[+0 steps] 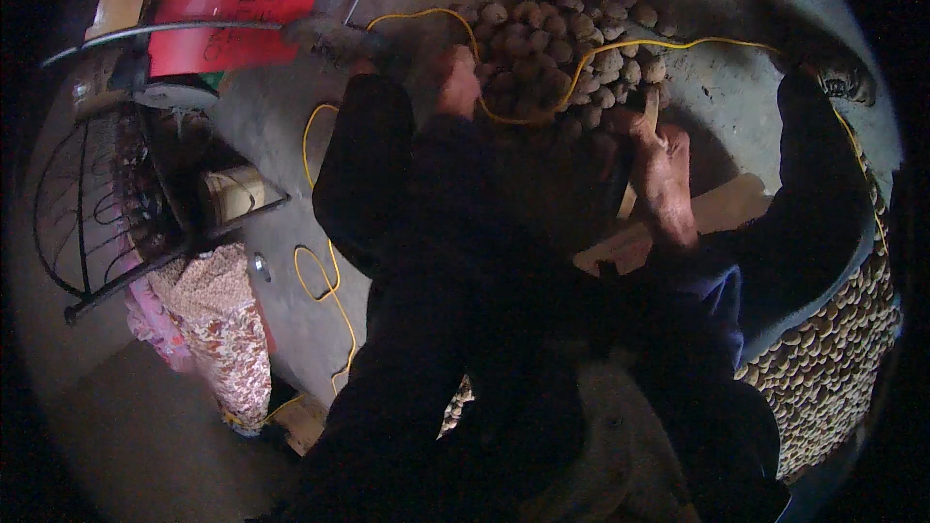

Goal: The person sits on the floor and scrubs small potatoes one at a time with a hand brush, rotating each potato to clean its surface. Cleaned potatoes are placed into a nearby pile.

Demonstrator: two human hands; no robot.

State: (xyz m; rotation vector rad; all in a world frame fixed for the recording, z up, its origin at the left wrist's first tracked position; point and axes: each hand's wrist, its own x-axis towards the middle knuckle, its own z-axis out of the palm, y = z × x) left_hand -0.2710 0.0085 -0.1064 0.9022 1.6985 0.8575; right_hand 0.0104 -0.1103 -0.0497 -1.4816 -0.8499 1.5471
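A pile of round brown nuts (541,33), walnut-like, lies on the concrete floor before me. At its left edge is my left hand (458,81), blurred and dim; its fingers and anything in them are hard to make out. My right hand (665,178) is closed around a wooden handle (652,107), which shows above and below the fist near the pile's lower right side. Whatever the handle belongs to is lost in shadow. A yellow cord (523,120) loops across the nuts between the two hands. Behind my right wrist lies a piece of wood (730,203).
Many more nuts (828,378) spread at the right. My dark shoe (846,83) rests at the upper right. To the left are a red panel with writing (240,7), a black metal rack (83,218), a patterned cloth (225,334) and more yellow cord (316,283) on the floor.
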